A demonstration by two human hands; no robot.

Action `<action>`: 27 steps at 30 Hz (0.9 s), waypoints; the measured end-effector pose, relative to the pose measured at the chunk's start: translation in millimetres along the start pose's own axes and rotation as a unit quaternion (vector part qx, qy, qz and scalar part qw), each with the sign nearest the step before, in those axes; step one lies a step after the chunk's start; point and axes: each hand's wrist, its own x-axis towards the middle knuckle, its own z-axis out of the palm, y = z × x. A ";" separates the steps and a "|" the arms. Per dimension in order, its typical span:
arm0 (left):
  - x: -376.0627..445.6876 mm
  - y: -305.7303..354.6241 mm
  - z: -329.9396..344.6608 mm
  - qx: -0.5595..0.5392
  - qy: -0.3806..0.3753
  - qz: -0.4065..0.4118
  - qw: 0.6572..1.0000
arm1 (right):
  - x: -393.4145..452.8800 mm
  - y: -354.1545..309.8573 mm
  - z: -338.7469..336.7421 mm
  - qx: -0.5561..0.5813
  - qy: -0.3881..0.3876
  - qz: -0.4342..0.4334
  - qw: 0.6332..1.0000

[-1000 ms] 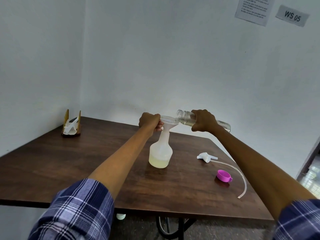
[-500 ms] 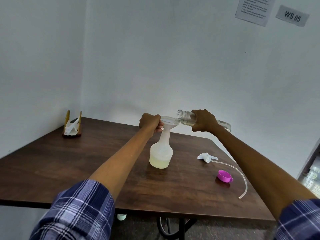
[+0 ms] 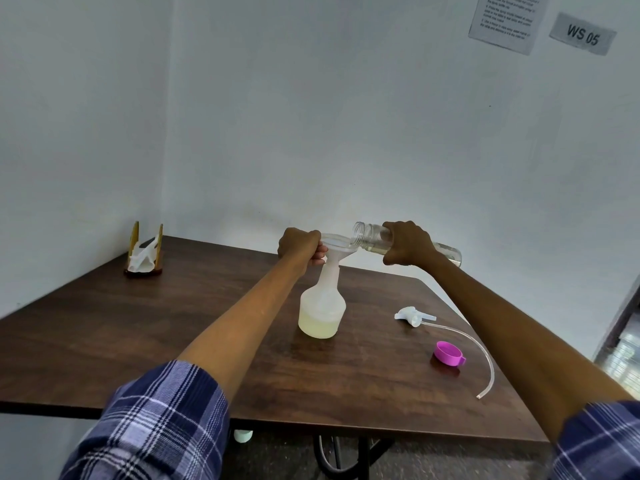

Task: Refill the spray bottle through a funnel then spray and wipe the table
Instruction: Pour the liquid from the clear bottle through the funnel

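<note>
A translucent white spray bottle (image 3: 322, 306) stands upright in the middle of the brown table (image 3: 104, 327), with pale yellowish liquid in its bottom part. A clear funnel (image 3: 337, 244) sits in its neck. My left hand (image 3: 300, 245) grips the funnel's rim at its left side. My right hand (image 3: 407, 243) holds a clear refill bottle (image 3: 370, 234) tipped almost level, its open mouth over the funnel's right edge. The white spray head (image 3: 412, 315) with its long clear tube lies on the table to the right.
A purple cap (image 3: 447, 353) lies near the table's right edge beside the tube (image 3: 479, 355). A napkin holder with white cloth (image 3: 142, 254) stands at the far left corner by the wall. Walls close the table's left and back sides.
Hardly anything differs. Both hands and the tipped refill bottle keep their places over the funnel; the camera has shifted very slightly.
</note>
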 end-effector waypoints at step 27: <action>-1.5 1.3 0.7 0.003 -0.003 0.002 1.000 | 1.6 2.7 1.3 -0.005 -0.003 -0.001 1.000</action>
